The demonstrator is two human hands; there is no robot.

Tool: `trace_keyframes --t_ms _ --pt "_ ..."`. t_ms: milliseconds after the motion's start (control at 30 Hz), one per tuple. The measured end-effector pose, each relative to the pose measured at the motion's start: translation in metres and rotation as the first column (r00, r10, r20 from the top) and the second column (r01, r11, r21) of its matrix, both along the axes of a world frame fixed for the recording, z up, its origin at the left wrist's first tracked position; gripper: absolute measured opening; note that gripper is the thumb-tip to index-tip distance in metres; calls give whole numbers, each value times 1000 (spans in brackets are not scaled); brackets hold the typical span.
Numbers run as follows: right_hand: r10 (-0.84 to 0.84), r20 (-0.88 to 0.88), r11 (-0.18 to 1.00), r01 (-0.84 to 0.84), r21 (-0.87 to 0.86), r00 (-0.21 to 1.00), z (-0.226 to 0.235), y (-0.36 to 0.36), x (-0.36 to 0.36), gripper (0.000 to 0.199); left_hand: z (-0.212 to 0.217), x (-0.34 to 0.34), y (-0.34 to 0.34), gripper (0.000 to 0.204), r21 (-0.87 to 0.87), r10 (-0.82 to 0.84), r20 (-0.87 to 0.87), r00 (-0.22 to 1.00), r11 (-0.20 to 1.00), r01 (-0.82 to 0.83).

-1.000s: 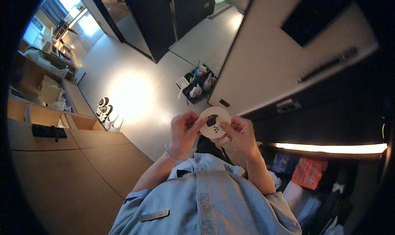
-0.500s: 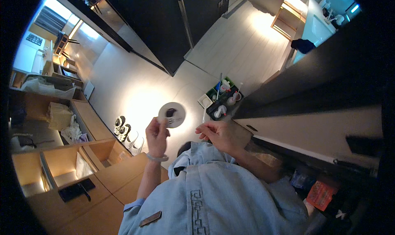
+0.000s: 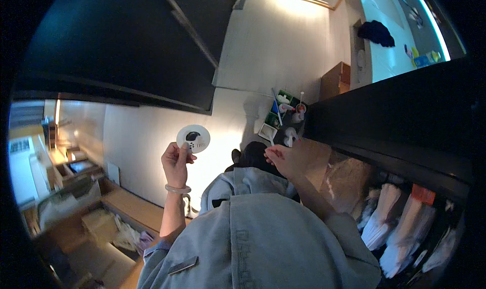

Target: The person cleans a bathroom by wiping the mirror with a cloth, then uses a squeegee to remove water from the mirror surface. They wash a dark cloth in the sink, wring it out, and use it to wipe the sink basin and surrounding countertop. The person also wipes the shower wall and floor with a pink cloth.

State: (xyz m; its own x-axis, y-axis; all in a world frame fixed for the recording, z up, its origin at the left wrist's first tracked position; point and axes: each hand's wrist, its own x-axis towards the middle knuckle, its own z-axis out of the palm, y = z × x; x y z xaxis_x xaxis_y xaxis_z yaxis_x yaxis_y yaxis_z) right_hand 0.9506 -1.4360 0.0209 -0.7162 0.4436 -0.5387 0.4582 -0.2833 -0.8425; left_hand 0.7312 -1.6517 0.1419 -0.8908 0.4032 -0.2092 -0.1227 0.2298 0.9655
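Left hand raised, fingers pinched together on the lower rim of a small white disc — thumb on one face, fingertips behind, the disc held upright with its flat face and dark markings turned toward the camera. Held in the air over the pale floor, resting on nothing, well away from any shelf or box. Pale bangle round that wrist.

Judged by look: a light, rigid plastic piece, smooth and a little slippery, probably hollow and so liable to crack if dropped on a hard floor. Best taken by the rim, as here, with thumb and two fingers across the edge; the centre with its dark window and small holes better left untouched.

Right hand lifted apart from the disc, fingers loosely curled and partly drawn together near the chest; could not be told whether anything small was kept between the fingertips. Nothing plainly touched.

Further out: denim jacket filling the lower middle. Beyond the right hand, on the floor, a small caddy of cleaning bottles and brushes. Dark cabinet fronts above. To the left, cardboard boxes with loose packing. To the right, a dark shelf of folded white items in wrappers.
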Motion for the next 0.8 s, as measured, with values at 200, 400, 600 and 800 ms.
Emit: trace_keyframes --t_ms 200,400,600,800 --pt "-472 159 833 498 -240 867 -40 41 -24 18 1 -91 104 21 15 -173 -3 985 985 173" --pt "-729 253 562 767 -311 637 -180 147 -79 20 -48 -153 185 8 -171 -359 99 928 913 371" --pt "-752 318 601 798 -30 578 -383 235 -113 25 -113 -200 261 10 -340 -415 240 878 811 476" --pt "-550 578 833 439 336 602 -530 283 -148 43 -215 -230 322 12 -484 -269 467 842 720 498"
